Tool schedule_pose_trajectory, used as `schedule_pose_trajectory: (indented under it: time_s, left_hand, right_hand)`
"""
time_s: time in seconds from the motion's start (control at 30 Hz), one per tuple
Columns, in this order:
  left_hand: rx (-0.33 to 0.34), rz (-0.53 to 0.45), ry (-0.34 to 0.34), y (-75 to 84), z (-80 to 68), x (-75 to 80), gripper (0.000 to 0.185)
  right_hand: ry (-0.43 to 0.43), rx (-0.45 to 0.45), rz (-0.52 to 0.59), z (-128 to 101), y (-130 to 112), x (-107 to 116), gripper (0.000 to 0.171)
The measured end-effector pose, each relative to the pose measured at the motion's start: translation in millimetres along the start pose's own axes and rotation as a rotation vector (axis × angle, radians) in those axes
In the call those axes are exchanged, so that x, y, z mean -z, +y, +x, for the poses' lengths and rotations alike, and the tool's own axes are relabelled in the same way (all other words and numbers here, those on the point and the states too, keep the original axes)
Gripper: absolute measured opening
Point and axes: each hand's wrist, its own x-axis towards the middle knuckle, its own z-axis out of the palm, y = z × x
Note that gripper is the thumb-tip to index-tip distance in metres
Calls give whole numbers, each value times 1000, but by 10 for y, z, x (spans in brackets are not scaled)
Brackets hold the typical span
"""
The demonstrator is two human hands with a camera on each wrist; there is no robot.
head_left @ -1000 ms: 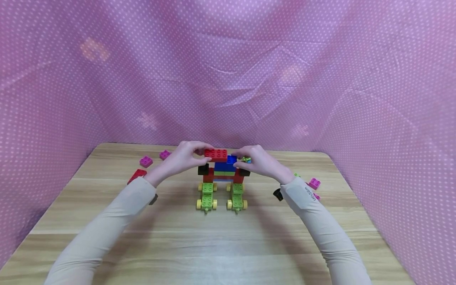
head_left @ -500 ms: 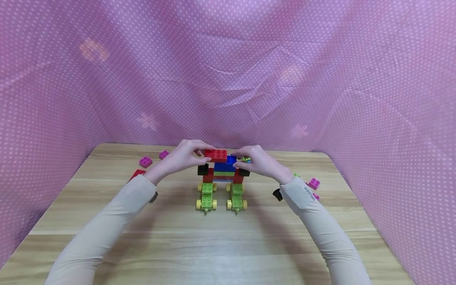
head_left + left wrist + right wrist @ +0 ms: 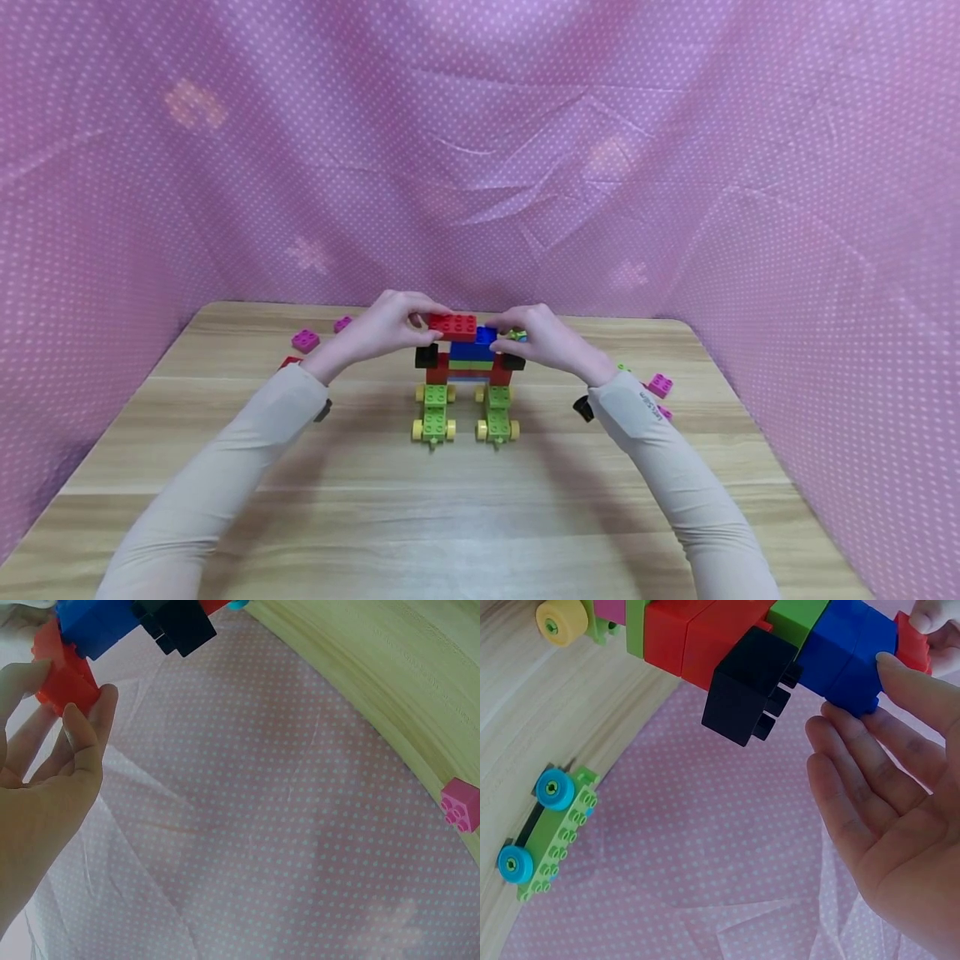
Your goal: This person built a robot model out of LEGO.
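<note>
Two beige sleeves reach forward over a pale wooden surface (image 3: pixel 480 517) toward a small block model (image 3: pixel 467 379) that stands between the two hands. Nearest the viewer, the model's two green wheeled bases (image 3: pixel 435 414) with yellow wheels sit on the surface, just below and in front of both hands. Above them rise red, green and blue layers, with a black block (image 3: pixel 427 357) sticking out on each side.

On top lies a red brick (image 3: pixel 453 327), directly between the hands. The left hand (image 3: pixel 382 327) grips its left end, thumb on the near side and fingers curled over the far side. The right hand (image 3: pixel 542 337) has nearly straight fingers; its fingertips (image 3: pixel 847 724) touch the blue block (image 3: pixel 851 652) just under the red brick's right end, holding nothing.

Just behind the right hand, a green wheeled piece with blue wheels (image 3: pixel 547 832) lies on the surface. Pink bricks (image 3: pixel 306 339) lie left of and beyond the left hand, others (image 3: pixel 661 386) right of the right wrist. Pink dotted cloth (image 3: pixel 480 150) hangs behind everything.
</note>
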Motion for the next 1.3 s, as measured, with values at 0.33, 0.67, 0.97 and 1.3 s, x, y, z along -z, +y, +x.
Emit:
schedule_pose_trajectory:
  time_s: [0.33,0.67,0.97,1.3]
  left_hand:
    - [-37,57,-11,30,13,26,37]
    - [-7,69,-64,39,36,39,38]
    - [-4,89,-37,6,32,-40,41]
    - [5,-2,28,-26,47,-123,35]
  right_hand:
    - [13,3,-12,-1,9,-11,35]
    - [6,-6,-5,2,-1,-12,34]
    - [18,-2,18,6,2,-25,33]
    - [12,-8,16,7,7,-18,34]
